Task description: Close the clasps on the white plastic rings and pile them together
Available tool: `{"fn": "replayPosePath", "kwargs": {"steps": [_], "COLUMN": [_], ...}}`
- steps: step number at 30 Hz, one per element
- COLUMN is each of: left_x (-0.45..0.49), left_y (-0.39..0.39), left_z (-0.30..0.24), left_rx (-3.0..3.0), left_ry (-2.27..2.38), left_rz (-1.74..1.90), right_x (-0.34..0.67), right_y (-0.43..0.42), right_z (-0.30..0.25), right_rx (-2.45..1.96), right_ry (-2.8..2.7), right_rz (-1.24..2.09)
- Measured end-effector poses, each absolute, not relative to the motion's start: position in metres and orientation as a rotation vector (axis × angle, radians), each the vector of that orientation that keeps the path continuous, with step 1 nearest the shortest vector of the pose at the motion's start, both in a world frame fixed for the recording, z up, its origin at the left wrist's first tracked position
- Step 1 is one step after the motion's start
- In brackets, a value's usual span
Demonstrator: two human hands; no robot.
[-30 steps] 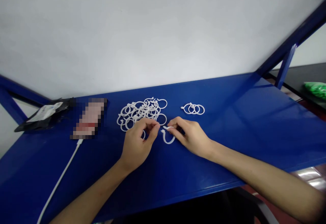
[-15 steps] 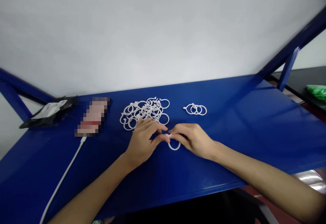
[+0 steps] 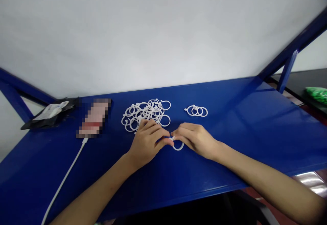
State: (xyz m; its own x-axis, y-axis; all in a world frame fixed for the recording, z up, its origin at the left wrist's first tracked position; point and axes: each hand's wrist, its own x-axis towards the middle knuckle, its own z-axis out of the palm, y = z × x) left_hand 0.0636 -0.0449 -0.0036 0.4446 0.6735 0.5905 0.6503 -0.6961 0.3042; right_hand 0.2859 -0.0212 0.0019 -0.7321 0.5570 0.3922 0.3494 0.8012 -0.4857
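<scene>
Between my two hands is a white plastic ring (image 3: 178, 148), its round loop hanging toward me. My left hand (image 3: 149, 141) pinches the ring's upper left side between thumb and index finger. On the other side, my right hand (image 3: 195, 138) grips the top right of the same ring, and its fingertips hide part of the joint. Just beyond my left hand lies a tangled heap of white rings (image 3: 150, 110) with small knobs at their ends. Farther right, a small group of overlapping white rings (image 3: 196, 111) rests flat.
A blue table (image 3: 230, 116) carries everything, with a white wall behind it. To the left are a blurred-out phone (image 3: 94, 118), its white cable (image 3: 63, 177) and a black plastic package (image 3: 51, 114). Blue frame bars stand at both sides. A green bag (image 3: 318, 94) lies at far right.
My left thumb and index finger have closed together on the ring. Both hands and the ring appear slightly farther right. The heap and the small group look unchanged.
</scene>
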Motion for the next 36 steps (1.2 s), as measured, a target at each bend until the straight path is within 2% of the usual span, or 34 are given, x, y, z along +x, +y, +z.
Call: {"fn": "replayPosePath", "kwargs": {"steps": [6,9,14,22,29,31,36], "left_x": [0.035,0.026,0.025,0.038,0.057,0.062,0.071], "left_y": [-0.022,-0.013,-0.012,-0.024,-0.042,-0.047,-0.054], "left_z": [-0.004,-0.009,-0.012,-0.001,0.009,0.010,0.007], "left_rx": [2.619,2.641,2.663,2.728,2.940,2.988,3.037], "left_ry": [1.873,1.995,1.951,1.873,1.512,1.413,1.287], "left_rz": [1.063,0.948,0.890,1.087,1.157,1.156,1.204], "right_x": [0.308,0.327,0.341,0.340,0.329,0.317,0.284], "right_y": [0.012,0.035,0.059,0.062,0.041,0.025,-0.017], "right_z": [0.006,0.003,-0.009,-0.017,0.001,0.008,0.012], "right_rx": [-1.077,-1.264,-1.366,-1.476,-1.299,-1.181,-0.990], "right_ry": [-2.151,-1.999,-1.976,-2.066,-1.990,-2.029,-2.091], "right_rz": [0.286,0.173,0.145,0.199,0.015,0.128,0.771]}}
